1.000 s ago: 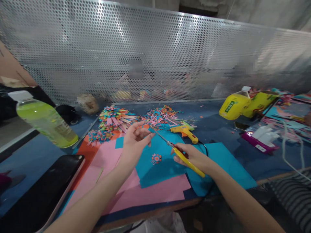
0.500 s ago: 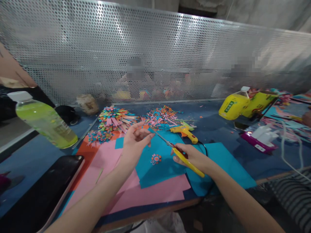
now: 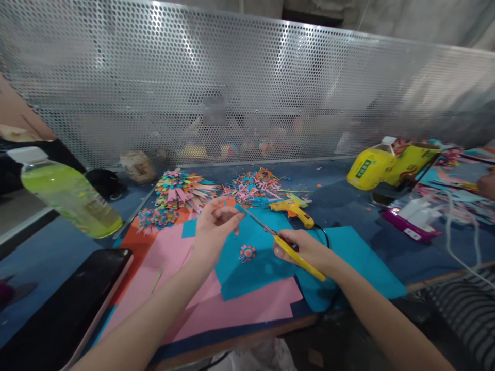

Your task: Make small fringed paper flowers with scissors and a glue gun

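My right hand [image 3: 299,247] is closed around the yellow handles of a pair of scissors [image 3: 266,228]. The blades point up and left, towards the fingertips of my left hand [image 3: 216,222]. Thumb and fingers of the left hand are pinched together beside the blade tips. Whatever sits in that pinch is too small to make out against the blue sheet. Below the blades, a small coiled paper flower [image 3: 247,253] in pink, orange and blue lies on a blue sheet [image 3: 247,281]. Pink sheets [image 3: 240,314] spread underneath.
A yellow glue gun [image 3: 293,210] lies behind the right hand, its cord trailing. Heaps of paper strips [image 3: 255,186] and fringed flowers [image 3: 181,188] stand at the back. A bottle [image 3: 69,193] and a black case [image 3: 69,309] are at left, a purple power strip [image 3: 410,225] at right.
Both hands and the scissors stay almost where they were, with the blades still at the left fingertips. The view has shifted very slightly.
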`<move>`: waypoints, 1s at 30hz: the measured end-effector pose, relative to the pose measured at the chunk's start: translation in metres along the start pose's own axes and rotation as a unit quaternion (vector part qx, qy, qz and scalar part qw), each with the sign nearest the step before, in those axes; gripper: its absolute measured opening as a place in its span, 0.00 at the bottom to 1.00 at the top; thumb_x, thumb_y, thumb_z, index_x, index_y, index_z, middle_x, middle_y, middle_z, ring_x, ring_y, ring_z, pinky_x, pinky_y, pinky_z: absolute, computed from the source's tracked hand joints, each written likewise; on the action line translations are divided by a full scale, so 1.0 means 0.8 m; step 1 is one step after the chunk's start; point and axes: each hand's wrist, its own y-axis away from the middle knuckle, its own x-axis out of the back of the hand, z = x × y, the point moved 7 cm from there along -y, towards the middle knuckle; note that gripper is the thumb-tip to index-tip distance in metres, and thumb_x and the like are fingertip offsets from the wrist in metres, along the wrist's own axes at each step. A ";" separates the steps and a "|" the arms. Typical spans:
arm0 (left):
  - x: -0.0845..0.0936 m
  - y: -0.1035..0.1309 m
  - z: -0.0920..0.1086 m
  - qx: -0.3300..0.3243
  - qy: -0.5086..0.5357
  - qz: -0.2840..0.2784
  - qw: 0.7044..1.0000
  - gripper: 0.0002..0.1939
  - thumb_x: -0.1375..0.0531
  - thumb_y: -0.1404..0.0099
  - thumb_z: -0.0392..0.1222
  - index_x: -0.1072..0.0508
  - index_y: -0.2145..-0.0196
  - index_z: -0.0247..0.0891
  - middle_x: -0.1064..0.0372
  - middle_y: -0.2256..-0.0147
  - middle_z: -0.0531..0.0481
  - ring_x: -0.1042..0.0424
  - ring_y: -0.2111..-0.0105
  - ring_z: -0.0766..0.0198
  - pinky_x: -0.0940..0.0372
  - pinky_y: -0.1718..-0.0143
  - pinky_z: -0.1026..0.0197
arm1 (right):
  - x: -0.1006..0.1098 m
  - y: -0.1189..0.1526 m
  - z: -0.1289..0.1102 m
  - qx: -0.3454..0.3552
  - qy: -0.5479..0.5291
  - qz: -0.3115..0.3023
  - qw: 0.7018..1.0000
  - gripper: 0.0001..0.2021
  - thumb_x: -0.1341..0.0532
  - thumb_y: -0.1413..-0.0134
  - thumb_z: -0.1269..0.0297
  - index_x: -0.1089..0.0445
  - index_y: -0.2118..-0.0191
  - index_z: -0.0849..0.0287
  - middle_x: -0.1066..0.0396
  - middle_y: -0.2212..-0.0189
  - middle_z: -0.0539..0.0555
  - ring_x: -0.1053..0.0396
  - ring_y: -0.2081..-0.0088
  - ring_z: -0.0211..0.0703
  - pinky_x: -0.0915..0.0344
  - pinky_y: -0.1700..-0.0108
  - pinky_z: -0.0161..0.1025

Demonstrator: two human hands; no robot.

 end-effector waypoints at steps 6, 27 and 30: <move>-0.001 0.000 -0.003 0.012 0.024 -0.003 1.000 0.23 0.34 0.55 0.34 0.35 0.60 0.38 0.30 0.79 0.59 0.38 0.86 0.74 0.42 0.84 0.69 | -0.002 -0.001 0.001 0.008 0.026 -0.015 0.999 0.17 0.46 0.49 0.50 0.40 0.73 0.61 0.44 0.78 0.47 0.47 0.76 0.33 0.49 0.75 0.33; 0.000 0.002 -0.007 0.047 0.057 0.017 0.997 0.28 0.33 0.56 0.37 0.34 0.56 0.36 0.31 0.78 0.56 0.31 0.77 0.67 0.41 0.84 0.69 | 0.000 -0.003 0.006 0.019 0.035 0.003 0.999 0.18 0.46 0.50 0.52 0.47 0.78 0.60 0.54 0.80 0.44 0.54 0.78 0.31 0.55 0.77 0.31; -0.001 0.001 -0.008 0.050 0.053 0.010 0.997 0.28 0.33 0.55 0.37 0.35 0.55 0.36 0.31 0.78 0.56 0.32 0.78 0.68 0.41 0.83 0.68 | -0.001 -0.002 0.006 0.018 0.028 -0.002 0.999 0.17 0.45 0.49 0.52 0.45 0.77 0.60 0.51 0.80 0.45 0.52 0.78 0.31 0.52 0.76 0.31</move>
